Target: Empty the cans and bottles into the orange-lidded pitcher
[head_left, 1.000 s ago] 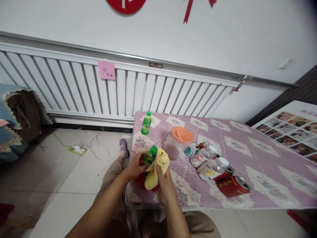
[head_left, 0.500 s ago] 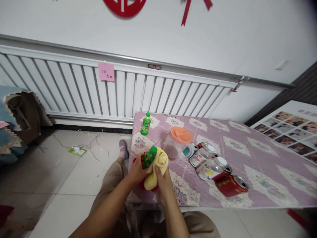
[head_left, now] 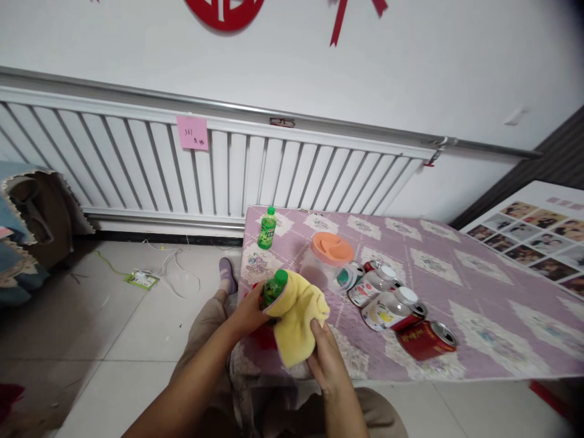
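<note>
green bottle (head_left: 274, 288): upright at counter's (head_left: 456, 267) near-left corner, gripped low by left hand (head_left: 249, 313) | yellow cloth (head_left: 297, 315): draped against bottle's right side, its lower edge pinched by right hand (head_left: 329, 359) | second green bottle (head_left: 267, 227) stands farther back; orange-lidded jar (head_left: 329, 260) just right.

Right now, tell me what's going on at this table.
A person sits at a low table with a purple patterned tablecloth. The left hand grips a small green bottle with a green cap, while the right hand holds a yellow cloth draped against the bottle's side. A second green bottle stands upright near the far corner. An orange-lidded jar and several tipped cans, one red can among them, lie to the right.
</note>
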The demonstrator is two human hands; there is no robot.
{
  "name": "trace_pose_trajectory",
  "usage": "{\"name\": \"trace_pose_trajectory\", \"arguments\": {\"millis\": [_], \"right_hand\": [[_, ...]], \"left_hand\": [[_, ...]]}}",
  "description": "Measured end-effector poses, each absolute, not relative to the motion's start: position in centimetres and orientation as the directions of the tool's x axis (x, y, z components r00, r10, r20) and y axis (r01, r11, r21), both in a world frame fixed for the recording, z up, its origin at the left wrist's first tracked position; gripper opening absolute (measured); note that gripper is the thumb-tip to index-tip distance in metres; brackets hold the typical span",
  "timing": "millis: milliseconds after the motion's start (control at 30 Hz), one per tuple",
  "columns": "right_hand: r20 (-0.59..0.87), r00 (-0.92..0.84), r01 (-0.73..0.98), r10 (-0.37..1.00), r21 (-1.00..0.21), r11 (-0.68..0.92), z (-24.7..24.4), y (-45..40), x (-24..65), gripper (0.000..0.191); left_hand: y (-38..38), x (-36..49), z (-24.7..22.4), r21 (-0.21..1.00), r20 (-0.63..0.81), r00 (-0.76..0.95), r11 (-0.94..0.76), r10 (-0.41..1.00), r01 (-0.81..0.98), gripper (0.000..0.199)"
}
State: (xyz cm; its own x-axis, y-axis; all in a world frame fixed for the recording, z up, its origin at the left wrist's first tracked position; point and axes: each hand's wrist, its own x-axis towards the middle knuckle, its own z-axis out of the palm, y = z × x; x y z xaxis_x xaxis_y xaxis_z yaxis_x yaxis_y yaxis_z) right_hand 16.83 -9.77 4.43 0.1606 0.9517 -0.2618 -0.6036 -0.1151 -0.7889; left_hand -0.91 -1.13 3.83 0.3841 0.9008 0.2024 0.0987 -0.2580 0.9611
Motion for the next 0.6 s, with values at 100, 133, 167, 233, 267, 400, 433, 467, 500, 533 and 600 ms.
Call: {"name": "trace_pose_trajectory", "arguments": {"millis": [100, 133, 167, 233, 267, 400, 433, 467, 500, 533, 600], "right_hand": [[-0.275, 0.139, -0.628, 0.951, -0.767, -0.131, 4.1, -10.4, 18.1, 0.057], [-0.277, 0.139, -0.638, 0.951, -0.759, -0.128, 4.1, -10.5, 18.4, 0.056], [-0.277, 0.138, -0.648, 0.951, -0.752, -0.124, 4.2, -10.7, 18.6, 0.055], [-0.285, 0.139, -0.664, 0.948, -0.737, -0.124, 4.4, -10.8, 19.0, 0.054], [-0.294, 0.14, -0.671, 0.946, -0.73, -0.128, 4.5, -10.9, 19.2, 0.053], [-0.333, 0.139, -0.692, 0.933, -0.707, -0.149, 4.7, -11.1, 20.0, 0.054], [-0.338, 0.142, -0.693, 0.93, -0.706, -0.15, 4.6, -11.1, 20.2, 0.054], [-0.342, 0.152, -0.692, 0.927, -0.707, -0.147, 4.6, -11.1, 20.4, 0.055], [-0.348, 0.163, -0.694, 0.923, -0.706, -0.143, 4.6, -11.1, 20.5, 0.056], [-0.354, 0.17, -0.698, 0.92, -0.702, -0.141, 4.7, -11.1, 20.6, 0.058], [-0.364, 0.163, -0.716, 0.917, -0.683, -0.144, 4.9, -11.2, 20.7, 0.061]], "left_hand": [[-1.3, -0.9, 4.4, 0.967, 0.19, 0.397, -0.241, 0.898, 0.082, 0.073], [-1.3, -0.9, 4.4, 0.97, 0.18, 0.401, -0.23, 0.898, 0.079, 0.072], [-1.3, -0.8, 4.3, 0.973, 0.166, 0.401, -0.215, 0.901, 0.079, 0.07], [-1.3, -0.7, 3.8, 0.981, 0.138, 0.39, -0.181, 0.911, 0.075, 0.063], [-1.3, -0.7, 3.5, 0.983, 0.13, 0.383, -0.17, 0.915, 0.072, 0.059], [-1.1, -0.5, 2.8, 0.981, 0.126, 0.372, -0.17, 0.92, 0.089, 0.049], [-1.1, -0.5, 2.7, 0.98, 0.126, 0.375, -0.173, 0.919, 0.095, 0.049], [-1.1, -0.4, 2.7, 0.98, 0.125, 0.379, -0.173, 0.917, 0.095, 0.05], [-1.1, -0.4, 2.7, 0.98, 0.123, 0.385, -0.172, 0.915, 0.097, 0.051], [-1.0, -0.4, 2.8, 0.979, 0.121, 0.387, -0.174, 0.914, 0.105, 0.052], [-1.0, -0.4, 2.7, 0.973, 0.115, 0.381, -0.181, 0.917, 0.142, 0.054]]}}
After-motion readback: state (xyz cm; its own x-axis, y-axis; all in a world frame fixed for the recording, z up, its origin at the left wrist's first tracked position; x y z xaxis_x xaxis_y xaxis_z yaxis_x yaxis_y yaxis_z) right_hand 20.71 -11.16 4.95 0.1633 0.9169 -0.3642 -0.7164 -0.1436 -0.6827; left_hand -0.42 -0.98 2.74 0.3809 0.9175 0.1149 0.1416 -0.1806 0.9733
